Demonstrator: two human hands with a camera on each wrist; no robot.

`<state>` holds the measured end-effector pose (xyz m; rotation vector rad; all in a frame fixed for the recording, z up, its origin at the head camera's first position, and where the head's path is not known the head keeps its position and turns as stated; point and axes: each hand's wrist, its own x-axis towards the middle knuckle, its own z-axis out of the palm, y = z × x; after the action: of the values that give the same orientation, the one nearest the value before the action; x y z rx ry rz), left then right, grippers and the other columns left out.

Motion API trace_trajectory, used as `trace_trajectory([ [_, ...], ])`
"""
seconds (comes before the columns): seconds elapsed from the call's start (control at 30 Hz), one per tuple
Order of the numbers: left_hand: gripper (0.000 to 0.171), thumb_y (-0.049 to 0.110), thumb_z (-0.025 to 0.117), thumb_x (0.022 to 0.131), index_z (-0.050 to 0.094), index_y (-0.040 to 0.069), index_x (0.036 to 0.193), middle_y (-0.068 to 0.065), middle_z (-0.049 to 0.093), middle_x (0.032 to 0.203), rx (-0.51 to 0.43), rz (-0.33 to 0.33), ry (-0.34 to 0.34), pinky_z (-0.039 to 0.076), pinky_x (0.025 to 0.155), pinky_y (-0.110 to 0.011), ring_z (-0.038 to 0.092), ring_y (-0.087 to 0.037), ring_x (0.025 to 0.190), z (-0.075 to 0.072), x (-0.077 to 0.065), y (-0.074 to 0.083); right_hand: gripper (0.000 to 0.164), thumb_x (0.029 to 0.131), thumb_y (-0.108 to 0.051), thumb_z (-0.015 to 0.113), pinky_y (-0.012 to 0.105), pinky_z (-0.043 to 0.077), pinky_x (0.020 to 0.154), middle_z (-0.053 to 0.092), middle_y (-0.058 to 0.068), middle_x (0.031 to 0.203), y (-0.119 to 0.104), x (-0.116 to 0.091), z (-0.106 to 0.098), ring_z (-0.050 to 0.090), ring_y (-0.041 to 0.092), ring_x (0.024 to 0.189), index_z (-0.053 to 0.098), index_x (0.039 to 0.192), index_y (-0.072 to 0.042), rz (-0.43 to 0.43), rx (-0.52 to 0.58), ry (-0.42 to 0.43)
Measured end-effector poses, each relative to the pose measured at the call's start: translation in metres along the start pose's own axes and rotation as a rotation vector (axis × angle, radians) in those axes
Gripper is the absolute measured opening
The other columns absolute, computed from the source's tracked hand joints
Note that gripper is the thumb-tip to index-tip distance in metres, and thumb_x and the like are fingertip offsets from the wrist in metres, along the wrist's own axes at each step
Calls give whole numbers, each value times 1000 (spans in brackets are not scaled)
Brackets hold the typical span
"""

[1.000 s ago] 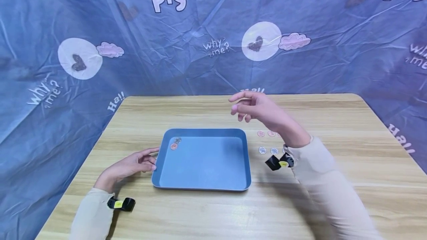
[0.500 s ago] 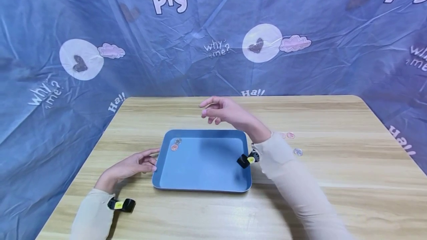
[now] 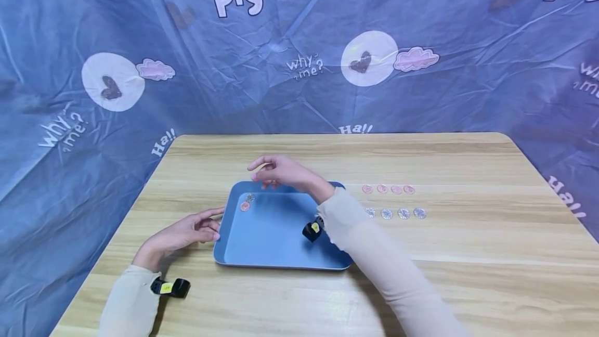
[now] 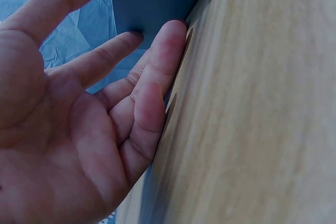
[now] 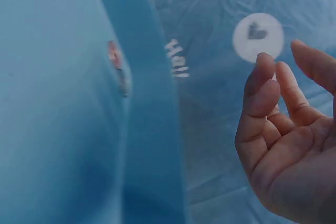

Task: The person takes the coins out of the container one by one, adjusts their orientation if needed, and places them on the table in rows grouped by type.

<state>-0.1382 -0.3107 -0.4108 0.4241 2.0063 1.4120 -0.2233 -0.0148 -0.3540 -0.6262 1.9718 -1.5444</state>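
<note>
A shallow blue tray [image 3: 276, 238] lies on the wooden table, with a pink coin-like disc [image 3: 245, 206] and a silver one [image 3: 250, 197] close together in its far left corner. My left hand [image 3: 187, 232] is at the tray's left side; in the left wrist view its fingertips touch the outer wall [image 4: 152, 3]. Above the tray's far rim hovers my right hand [image 3: 285, 172], near that corner. Its fingers are loosely bent, and the right wrist view shows nothing between them. The right forearm hides part of the tray's right side.
Right of the tray lie a row of several pink discs [image 3: 382, 189] and, nearer, a row of several silver discs [image 3: 403, 214]. A blue printed cloth [image 3: 262, 92] hangs behind the table [image 3: 468, 274].
My right hand has moved left and slightly down, from beyond the tray's right corner to over its far rim. The disc rows show again behind the arm. My left hand stays put.
</note>
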Motion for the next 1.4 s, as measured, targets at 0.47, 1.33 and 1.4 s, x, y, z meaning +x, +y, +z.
trace_trajectory([
  [0.47, 76, 11, 59, 94, 11, -13, 149, -6, 58, 106, 15, -3, -7, 53, 84, -20, 60, -6, 94, -1, 1, 0, 28, 96, -14, 59, 28, 43, 57, 68, 20, 96, 31, 29, 29, 58, 21, 69, 61, 123, -9, 86, -48, -27],
  [1.33, 77, 13, 60, 94, 12, -9, 151, -7, 57, 106, 37, -14, 1, 51, 77, -21, 59, -6, 93, -1, -1, 4, 16, 90, -23, 69, 25, 47, 58, 65, -1, 90, 38, 39, 57, 58, 13, 67, 69, 105, -16, 198, -440, 37],
  [1.4, 77, 13, 60, 94, 12, -9, 150, -7, 57, 106, 40, -11, 0, 51, 77, -21, 59, -5, 93, -1, -1, 4, 16, 89, -23, 69, 25, 46, 59, 66, -2, 90, 38, 39, 58, 60, 12, 69, 69, 104, -18, 203, -499, 41],
])
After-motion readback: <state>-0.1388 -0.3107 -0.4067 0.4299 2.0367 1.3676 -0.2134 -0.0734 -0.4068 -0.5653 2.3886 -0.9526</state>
